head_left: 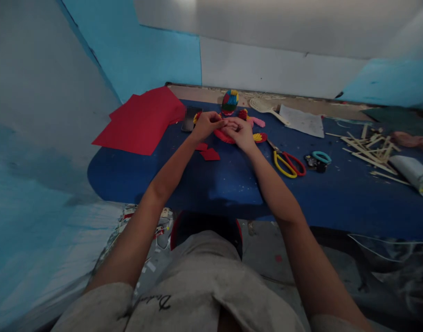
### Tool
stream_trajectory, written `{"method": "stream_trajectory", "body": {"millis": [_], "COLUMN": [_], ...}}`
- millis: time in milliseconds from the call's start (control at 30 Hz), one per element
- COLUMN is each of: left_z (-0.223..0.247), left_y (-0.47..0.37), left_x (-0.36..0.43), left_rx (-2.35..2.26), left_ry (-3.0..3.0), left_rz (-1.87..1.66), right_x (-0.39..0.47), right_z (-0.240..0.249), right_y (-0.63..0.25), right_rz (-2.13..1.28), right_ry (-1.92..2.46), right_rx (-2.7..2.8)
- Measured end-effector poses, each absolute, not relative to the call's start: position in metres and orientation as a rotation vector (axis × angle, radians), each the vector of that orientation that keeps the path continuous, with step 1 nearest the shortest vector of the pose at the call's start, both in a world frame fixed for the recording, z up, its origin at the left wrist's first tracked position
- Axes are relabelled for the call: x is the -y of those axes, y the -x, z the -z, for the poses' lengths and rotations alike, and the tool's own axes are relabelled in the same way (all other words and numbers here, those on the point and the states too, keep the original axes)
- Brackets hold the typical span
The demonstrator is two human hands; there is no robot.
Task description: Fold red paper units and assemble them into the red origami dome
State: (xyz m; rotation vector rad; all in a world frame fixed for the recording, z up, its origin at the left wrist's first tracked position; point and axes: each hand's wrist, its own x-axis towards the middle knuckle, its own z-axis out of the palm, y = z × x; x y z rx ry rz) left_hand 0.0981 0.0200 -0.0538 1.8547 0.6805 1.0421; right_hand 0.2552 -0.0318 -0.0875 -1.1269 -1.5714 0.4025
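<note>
My left hand and my right hand meet over a round red piece with a ridged edge. The left thumb and fingers are pinched together; the right fingers curl in against them. What lies between the fingertips is hidden and too small to name. Around the hands are pieces built of folded paper: a rounded multicoloured one behind, a red and yellow one by my right wrist, and a pink strip. Small red paper scraps lie below my left hand.
Large red sheets cover the blue table's left end, beside a dark phone-like slab. To the right lie scissors with yellow and red handles, a teal ring-shaped object, a pale slotted spoon, white paper and thin sticks.
</note>
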Motion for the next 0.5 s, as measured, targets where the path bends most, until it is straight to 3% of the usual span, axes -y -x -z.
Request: {"method": "stream_trajectory", "body": {"millis": [133,500], "left_z": [0.051,0.049], "left_y": [-0.093,-0.096], "left_x": [-0.027,-0.019], "left_rx": [-0.722,-0.691], "left_ry": [-1.828,-2.125], "left_rz": [-1.082,-0.935], "right_x": [0.023,0.029], "right_z": [0.09,0.087], "right_y": [-0.266,-0.264], "right_rz": [-0.539,-0.309], "right_ry": [1.117,1.142], "right_rx": [1.447,1.482]}}
